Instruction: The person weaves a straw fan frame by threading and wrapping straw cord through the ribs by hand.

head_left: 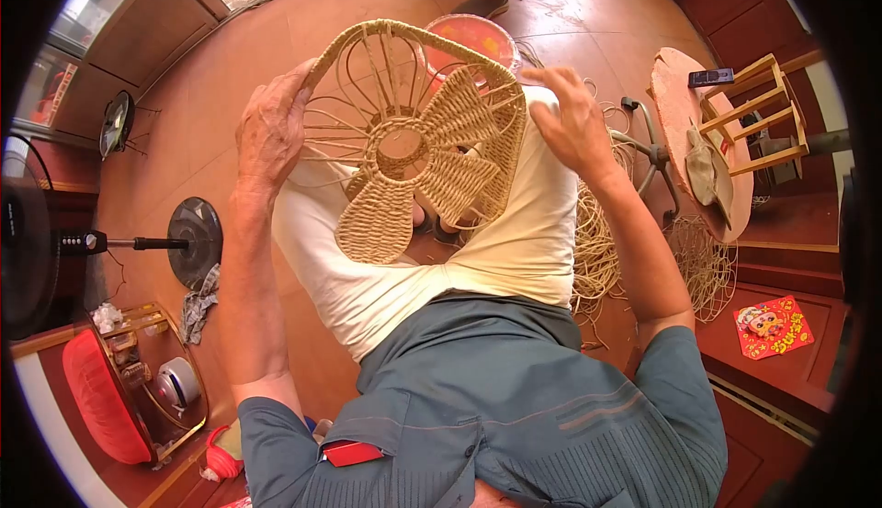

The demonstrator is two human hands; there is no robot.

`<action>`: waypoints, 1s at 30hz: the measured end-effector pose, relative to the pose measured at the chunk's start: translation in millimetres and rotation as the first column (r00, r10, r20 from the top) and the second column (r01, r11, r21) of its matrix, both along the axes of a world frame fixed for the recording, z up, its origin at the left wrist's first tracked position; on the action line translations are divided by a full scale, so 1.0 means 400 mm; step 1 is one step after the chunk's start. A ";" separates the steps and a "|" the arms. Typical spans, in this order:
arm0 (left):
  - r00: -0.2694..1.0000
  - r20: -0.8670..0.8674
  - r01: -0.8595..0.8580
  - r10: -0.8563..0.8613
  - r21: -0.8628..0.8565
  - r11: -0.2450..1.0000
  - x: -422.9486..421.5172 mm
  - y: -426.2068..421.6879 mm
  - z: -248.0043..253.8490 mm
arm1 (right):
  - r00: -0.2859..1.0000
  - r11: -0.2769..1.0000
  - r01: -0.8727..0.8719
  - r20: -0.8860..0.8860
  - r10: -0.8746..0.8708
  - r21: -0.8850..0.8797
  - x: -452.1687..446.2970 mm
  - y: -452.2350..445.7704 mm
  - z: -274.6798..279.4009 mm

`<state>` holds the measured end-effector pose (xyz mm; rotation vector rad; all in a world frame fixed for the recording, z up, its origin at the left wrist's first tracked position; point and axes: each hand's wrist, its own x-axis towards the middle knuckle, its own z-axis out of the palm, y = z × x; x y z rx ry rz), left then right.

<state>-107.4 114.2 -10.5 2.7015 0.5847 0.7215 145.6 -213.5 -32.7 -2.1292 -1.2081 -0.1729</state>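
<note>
A half-woven straw basket (377, 223) rests tilted across my thighs. Its round centre ring has woven petal-shaped panels on the lower and right sides, while bare looped spokes fan out on the upper and left sides. My left hand (273, 131) is closed round the basket's left rim, thumb on the inner side. Just off the upper right rim is my right hand (571, 122), slightly blurred, thumb and forefinger apart and no strand visible between them. Beyond the basket, partly hidden by it, a pink basin (473, 35) stands on the floor.
Loose cord (597, 255) lies heaped beside my right leg. Further right are a pink-topped table (675, 95) with a phone-like black device (711, 77) and a small wooden stool (758, 113). A standing fan's base (195, 237) is at left. Another person's shoes (482, 3) show ahead.
</note>
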 end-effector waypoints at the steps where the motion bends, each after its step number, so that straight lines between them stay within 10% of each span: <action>1: 0.999 0.037 0.008 -0.007 -0.017 1.000 0.008 0.010 -0.018 | 0.998 1.000 -0.008 -0.063 0.009 0.027 0.008 0.024 0.008; 13: 0.970 0.078 -0.227 0.228 -0.029 0.974 0.061 0.001 -0.075 | 0.936 0.996 -0.024 -0.347 0.052 0.084 0.049 0.218 -0.058; 30: 0.922 0.340 -0.252 0.184 0.165 0.954 0.059 -0.072 -0.080 | 0.988 0.936 -0.151 0.012 0.155 0.319 0.009 0.273 -0.020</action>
